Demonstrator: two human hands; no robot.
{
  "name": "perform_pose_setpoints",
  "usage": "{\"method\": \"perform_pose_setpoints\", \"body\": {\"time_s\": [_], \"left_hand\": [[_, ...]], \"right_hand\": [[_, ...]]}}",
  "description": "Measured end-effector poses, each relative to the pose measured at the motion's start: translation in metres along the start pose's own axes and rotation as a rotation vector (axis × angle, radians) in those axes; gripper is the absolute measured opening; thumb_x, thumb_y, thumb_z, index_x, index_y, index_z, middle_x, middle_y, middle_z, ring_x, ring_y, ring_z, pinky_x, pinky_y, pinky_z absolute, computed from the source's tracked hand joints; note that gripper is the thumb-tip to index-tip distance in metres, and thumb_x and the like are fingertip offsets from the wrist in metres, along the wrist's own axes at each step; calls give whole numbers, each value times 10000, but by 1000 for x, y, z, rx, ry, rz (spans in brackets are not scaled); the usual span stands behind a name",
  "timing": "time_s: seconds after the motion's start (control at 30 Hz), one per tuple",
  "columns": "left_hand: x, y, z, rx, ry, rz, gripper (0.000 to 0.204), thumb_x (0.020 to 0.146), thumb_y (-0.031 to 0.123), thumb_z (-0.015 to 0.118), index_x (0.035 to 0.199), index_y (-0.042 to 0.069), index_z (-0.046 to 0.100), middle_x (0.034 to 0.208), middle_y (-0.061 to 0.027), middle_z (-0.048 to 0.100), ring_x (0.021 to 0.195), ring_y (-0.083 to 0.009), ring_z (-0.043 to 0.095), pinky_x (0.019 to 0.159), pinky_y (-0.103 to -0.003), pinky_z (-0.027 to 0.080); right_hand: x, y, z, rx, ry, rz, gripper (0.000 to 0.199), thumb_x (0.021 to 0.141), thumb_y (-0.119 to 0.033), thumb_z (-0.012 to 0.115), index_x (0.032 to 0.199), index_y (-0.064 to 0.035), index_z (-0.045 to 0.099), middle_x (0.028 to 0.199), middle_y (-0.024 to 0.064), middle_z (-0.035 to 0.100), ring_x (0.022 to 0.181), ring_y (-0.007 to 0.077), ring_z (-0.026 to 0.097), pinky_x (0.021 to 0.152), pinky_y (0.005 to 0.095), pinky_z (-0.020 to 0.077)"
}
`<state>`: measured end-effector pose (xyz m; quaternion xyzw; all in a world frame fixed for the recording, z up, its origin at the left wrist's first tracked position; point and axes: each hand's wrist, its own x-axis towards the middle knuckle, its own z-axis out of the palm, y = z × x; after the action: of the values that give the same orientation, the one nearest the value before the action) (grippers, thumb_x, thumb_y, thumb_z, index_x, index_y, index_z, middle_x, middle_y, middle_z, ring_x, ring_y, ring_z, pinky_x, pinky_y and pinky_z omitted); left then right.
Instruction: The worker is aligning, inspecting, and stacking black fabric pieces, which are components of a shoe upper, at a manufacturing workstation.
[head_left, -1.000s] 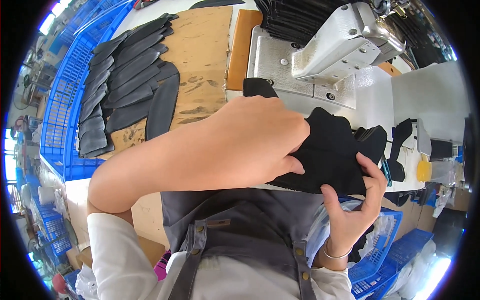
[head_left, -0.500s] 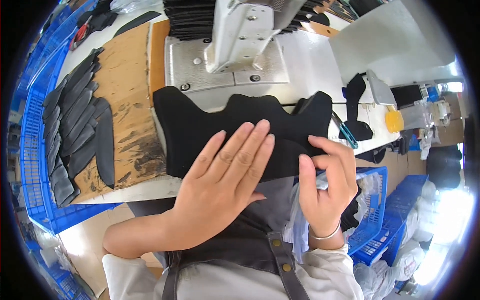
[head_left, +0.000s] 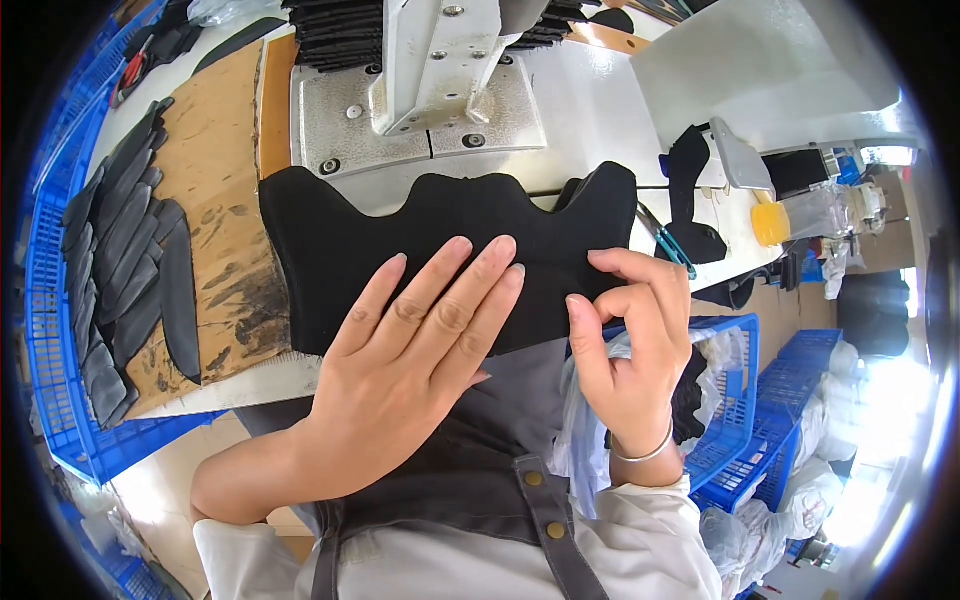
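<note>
Now the left hand (head_left: 400,370) lies flat with open fingers on the black fabric piece (head_left: 440,250), spread before the sewing machine (head_left: 430,90). The right hand (head_left: 630,340) pinches its right edge. Probably positioning step; next move needs straight feeding under the needle.

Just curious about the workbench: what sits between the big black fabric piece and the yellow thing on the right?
In the head view, blue-handled scissors and a smaller black fabric piece lie between the black fabric piece and the yellow thing.

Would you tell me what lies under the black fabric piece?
The black fabric piece rests on the white table and metal plate; the left hand presses it. Beneath stays hidden.
</note>
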<state>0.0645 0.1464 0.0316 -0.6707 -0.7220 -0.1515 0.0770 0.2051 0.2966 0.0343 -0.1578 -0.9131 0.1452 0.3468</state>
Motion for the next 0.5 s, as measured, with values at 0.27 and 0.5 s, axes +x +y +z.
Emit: {"method": "perform_pose_setpoints", "body": {"time_s": [0.27, 0.5], "left_hand": [[0, -1, 3, 32, 37, -9, 730, 642, 245, 701, 1315, 49, 498, 1402, -87, 459, 1276, -260, 451, 1054, -420, 329], [2, 0, -5, 47, 53, 12, 707, 670, 316, 693, 1286, 15, 519, 1381, -106, 477, 1268, -262, 459, 1037, -421, 349]], "right_hand": [[1, 2, 1, 45, 18, 12, 201, 696, -18, 721, 815, -44, 561, 1003, 123, 601, 815, 289, 532, 699, 368, 415], [8, -9, -3, -180, -421, -237, 647, 766, -278, 667, 1306, 21, 475, 1405, 175, 431, 1311, 347, 400, 1081, 446, 283]]}}
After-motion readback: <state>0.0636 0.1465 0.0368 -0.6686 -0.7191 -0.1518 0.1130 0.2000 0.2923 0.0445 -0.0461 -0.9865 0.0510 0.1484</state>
